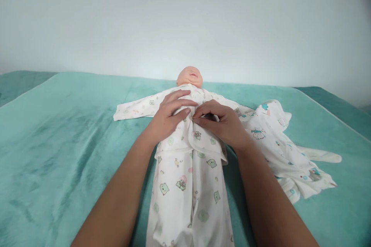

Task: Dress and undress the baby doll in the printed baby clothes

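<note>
A baby doll lies on its back on a teal blanket, head pointing away from me. It wears a white top and trousers printed with small bears. My left hand rests on the doll's chest, fingers lying flat and the thumb pressing the front edge of the top. My right hand is beside it, fingers curled and pinching the overlapping front flap of the top at mid-chest. The two hands almost touch there. The doll's sleeves spread out to both sides.
A second white printed baby garment lies crumpled on the blanket to the right of the doll. The blanket covers a wide flat surface that ends at a pale wall behind.
</note>
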{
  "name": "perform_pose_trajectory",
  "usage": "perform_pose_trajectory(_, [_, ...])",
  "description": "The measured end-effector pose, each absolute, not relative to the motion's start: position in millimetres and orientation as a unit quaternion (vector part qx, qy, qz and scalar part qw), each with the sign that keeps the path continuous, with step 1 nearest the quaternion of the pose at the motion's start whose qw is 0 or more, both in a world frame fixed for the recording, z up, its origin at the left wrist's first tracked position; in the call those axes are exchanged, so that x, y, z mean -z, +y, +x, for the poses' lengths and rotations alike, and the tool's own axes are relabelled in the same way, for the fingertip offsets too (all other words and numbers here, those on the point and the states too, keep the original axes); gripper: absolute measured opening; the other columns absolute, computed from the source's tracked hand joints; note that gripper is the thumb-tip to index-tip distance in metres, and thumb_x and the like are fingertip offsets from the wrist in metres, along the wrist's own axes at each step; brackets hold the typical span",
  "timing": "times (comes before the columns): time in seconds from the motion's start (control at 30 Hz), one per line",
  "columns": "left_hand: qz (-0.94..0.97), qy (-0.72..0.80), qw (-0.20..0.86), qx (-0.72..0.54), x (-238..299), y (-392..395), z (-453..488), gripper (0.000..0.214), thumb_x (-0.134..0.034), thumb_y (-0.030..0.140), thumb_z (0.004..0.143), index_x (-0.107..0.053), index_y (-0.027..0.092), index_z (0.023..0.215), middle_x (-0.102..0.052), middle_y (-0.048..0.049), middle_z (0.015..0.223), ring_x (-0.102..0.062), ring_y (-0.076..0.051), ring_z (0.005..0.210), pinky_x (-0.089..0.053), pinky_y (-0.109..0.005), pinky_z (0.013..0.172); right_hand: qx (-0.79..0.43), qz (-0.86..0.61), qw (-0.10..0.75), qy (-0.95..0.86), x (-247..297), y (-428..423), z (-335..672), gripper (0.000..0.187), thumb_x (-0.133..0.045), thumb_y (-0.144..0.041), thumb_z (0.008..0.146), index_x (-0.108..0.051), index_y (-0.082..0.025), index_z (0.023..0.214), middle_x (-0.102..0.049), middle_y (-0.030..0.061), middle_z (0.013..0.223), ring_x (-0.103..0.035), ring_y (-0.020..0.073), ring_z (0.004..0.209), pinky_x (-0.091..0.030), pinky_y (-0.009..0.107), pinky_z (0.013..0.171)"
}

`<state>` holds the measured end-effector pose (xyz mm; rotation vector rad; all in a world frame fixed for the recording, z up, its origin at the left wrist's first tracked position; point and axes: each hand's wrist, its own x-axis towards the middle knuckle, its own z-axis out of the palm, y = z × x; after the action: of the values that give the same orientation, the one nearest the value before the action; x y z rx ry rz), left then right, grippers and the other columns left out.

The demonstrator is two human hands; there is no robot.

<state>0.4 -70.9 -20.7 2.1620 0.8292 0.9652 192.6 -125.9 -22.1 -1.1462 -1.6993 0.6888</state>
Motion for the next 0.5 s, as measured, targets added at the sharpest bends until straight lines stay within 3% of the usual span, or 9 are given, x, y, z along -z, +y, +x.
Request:
perform_pose_trajectory(0.37, [0.837,0.336,0.231,-0.366,22.4,-75.2,4.0,0.024,-0.043,0.014,0.090,-0.065,0.023,0.089,-0.053,-0.0018,0.143,-0.040,-0.021,0.139,-0.034,-0.045,0.117,-0.268,-0.489,0.571,-0.602,29.2,-126.1,173.6,0.013,-0.057,-0.024,0.087,-0.070,-0.022,0.090,-0.068,-0.0003,0.079,-0.061,0.0149,0.074,-0.046,0.030,0.070])
perform_pose_trajectory(0.5, [0.835,0.335,0.230,-0.372,23.5,-75.2,3.9,0.023,-0.042,0.014,0.089,-0.063,0.023,0.086,-0.054,-0.0018,0.142,-0.042,-0.021,0.138,-0.035,-0.046,0.116,-0.293,-0.504,0.558,-0.591,29.4,-127.1,173.8,0.013,-0.058,-0.027,0.086,-0.069,-0.022,0.090,-0.062,-0.0022,0.068,-0.052,0.0124,0.058,-0.041,0.028,0.059])
